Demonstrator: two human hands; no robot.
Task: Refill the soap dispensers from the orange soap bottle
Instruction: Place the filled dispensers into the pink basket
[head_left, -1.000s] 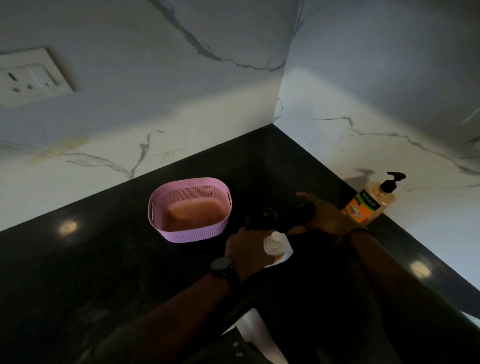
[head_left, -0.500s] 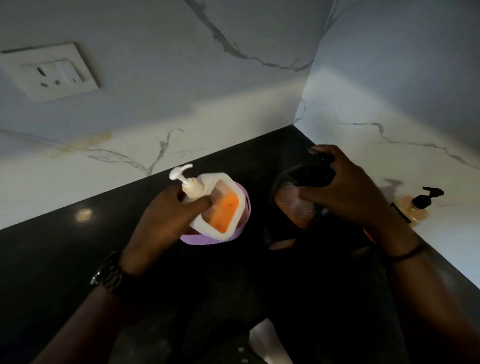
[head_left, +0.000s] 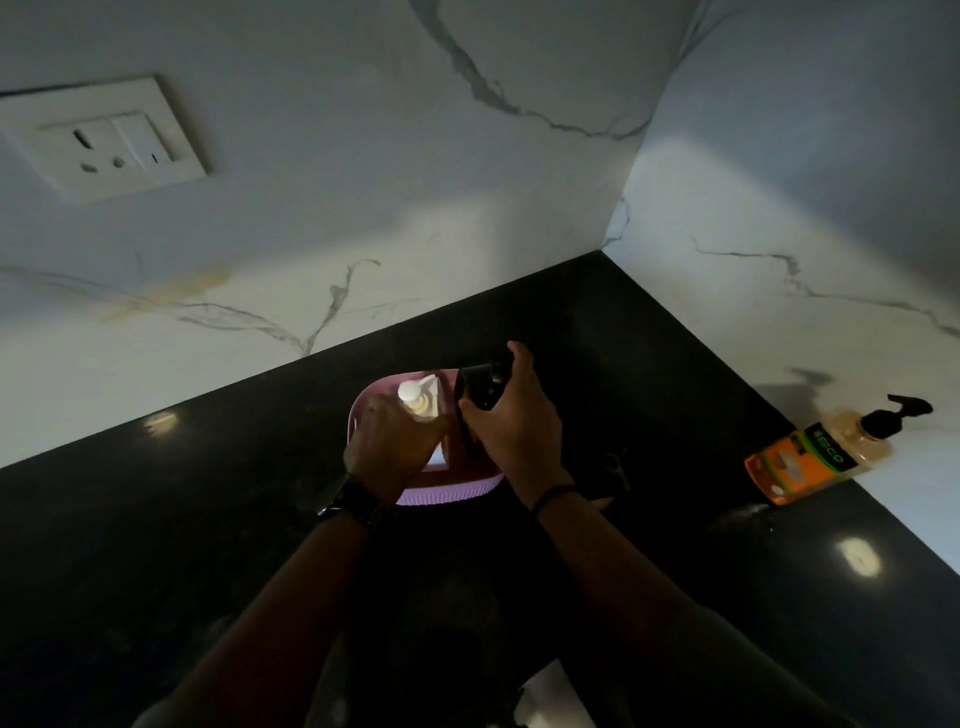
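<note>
Since the dark counter (head_left: 156, 519) is dim and the pink basket (head_left: 447, 493) on it is narrow, two dispensers crowded there together could knock and tip. The orange soap bottle (head_left: 810, 460) lies tilted well right of the basket, by the wall. Over the basket, the left hand (head_left: 389, 447) curls round the white dispenser (head_left: 418, 402); the right hand (head_left: 514, 426) grips the black dispenser (head_left: 480, 387).
</note>
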